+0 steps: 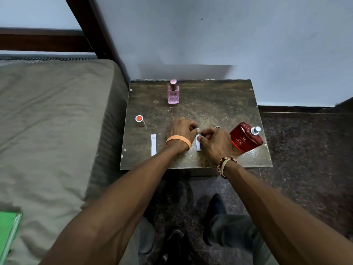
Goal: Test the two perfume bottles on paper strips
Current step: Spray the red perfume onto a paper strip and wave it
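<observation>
A pink perfume bottle [173, 93] with its cap on stands at the back of the small dark table [210, 104]. A red perfume bottle [245, 139] stands at the right edge, its silver sprayer bare. Its red-topped cap [139, 120] sits at the left. One white paper strip [153, 144] lies flat at the front left. My left hand [181, 131] and my right hand [214, 142] meet over a second paper strip [198, 145]; both pinch its upper end with curled fingers.
A bed with a grey-brown cover [57, 121] runs along the table's left side, a green book [8, 230] on its near corner. A pale wall [229, 35] stands right behind the table. My feet are on the dark speckled floor [305, 150].
</observation>
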Action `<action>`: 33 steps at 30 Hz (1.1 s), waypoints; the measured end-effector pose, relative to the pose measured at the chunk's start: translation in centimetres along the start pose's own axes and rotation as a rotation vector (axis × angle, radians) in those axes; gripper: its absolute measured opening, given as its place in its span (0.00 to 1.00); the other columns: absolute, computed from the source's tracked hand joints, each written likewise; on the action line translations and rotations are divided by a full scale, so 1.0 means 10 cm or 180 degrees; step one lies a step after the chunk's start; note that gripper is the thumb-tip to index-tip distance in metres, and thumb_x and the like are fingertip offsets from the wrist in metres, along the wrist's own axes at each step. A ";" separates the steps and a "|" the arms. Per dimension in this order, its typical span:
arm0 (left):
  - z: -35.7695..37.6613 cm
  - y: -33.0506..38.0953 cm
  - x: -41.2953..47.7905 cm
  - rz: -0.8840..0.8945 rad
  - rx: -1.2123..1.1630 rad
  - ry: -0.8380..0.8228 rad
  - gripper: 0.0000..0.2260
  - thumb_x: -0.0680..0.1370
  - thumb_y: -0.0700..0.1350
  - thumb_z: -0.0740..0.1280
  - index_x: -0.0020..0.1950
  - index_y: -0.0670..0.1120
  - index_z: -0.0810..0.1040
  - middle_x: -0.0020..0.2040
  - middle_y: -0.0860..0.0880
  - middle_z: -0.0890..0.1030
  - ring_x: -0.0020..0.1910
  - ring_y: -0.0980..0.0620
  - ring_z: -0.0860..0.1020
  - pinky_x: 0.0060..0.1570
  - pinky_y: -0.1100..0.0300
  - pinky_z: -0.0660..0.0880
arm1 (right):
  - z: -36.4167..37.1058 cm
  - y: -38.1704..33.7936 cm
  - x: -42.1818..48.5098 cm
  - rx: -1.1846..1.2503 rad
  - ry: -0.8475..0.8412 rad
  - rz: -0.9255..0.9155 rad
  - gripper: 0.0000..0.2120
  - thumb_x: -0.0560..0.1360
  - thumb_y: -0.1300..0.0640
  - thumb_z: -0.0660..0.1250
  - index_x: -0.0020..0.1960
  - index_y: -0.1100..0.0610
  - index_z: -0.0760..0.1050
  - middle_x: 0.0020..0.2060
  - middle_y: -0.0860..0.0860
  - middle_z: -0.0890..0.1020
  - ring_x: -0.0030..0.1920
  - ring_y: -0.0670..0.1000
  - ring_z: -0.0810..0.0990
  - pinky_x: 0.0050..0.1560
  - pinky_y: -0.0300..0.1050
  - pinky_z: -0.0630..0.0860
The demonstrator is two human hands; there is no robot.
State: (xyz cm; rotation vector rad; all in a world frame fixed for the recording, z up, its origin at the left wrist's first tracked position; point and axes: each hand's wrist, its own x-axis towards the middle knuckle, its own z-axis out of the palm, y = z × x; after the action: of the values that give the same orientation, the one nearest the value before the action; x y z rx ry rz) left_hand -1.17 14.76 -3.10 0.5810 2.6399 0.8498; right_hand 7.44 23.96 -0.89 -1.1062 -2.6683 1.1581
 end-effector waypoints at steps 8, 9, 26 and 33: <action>-0.10 0.07 -0.06 -0.0076 0.0015 -0.0117 0.03 0.73 0.46 0.69 0.40 0.51 0.78 0.45 0.47 0.82 0.46 0.46 0.79 0.49 0.49 0.76 | -0.03 -0.03 -0.03 -0.0019 -0.0101 -0.0026 0.08 0.70 0.56 0.75 0.49 0.54 0.83 0.41 0.50 0.85 0.45 0.51 0.83 0.50 0.50 0.79; -0.11 0.07 -0.08 -0.0113 -0.0016 -0.0123 0.02 0.73 0.46 0.69 0.42 0.50 0.78 0.45 0.48 0.82 0.46 0.46 0.79 0.49 0.50 0.76 | -0.04 -0.03 -0.03 -0.0053 -0.0114 -0.0021 0.09 0.70 0.56 0.75 0.50 0.54 0.82 0.41 0.51 0.85 0.45 0.51 0.83 0.50 0.50 0.79; -0.06 0.02 -0.02 -0.0272 -0.0360 -0.0068 0.04 0.70 0.48 0.74 0.44 0.51 0.82 0.35 0.56 0.78 0.38 0.54 0.78 0.38 0.62 0.71 | -0.02 0.02 0.05 0.0029 -0.0259 0.0053 0.12 0.69 0.57 0.75 0.53 0.56 0.81 0.39 0.48 0.81 0.46 0.52 0.82 0.49 0.47 0.77; -0.07 0.04 0.00 -0.0337 -0.0352 -0.0129 0.01 0.73 0.47 0.70 0.42 0.51 0.80 0.38 0.54 0.80 0.39 0.54 0.78 0.41 0.60 0.73 | -0.03 0.03 0.05 0.0172 -0.0320 0.0154 0.12 0.70 0.58 0.75 0.53 0.55 0.81 0.38 0.47 0.80 0.45 0.50 0.82 0.46 0.43 0.75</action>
State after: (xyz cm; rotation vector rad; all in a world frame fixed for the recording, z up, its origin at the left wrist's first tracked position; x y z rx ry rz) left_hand -1.34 14.75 -2.34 0.4218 2.5431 0.9348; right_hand 7.36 24.62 -1.01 -1.1397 -2.6795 1.3199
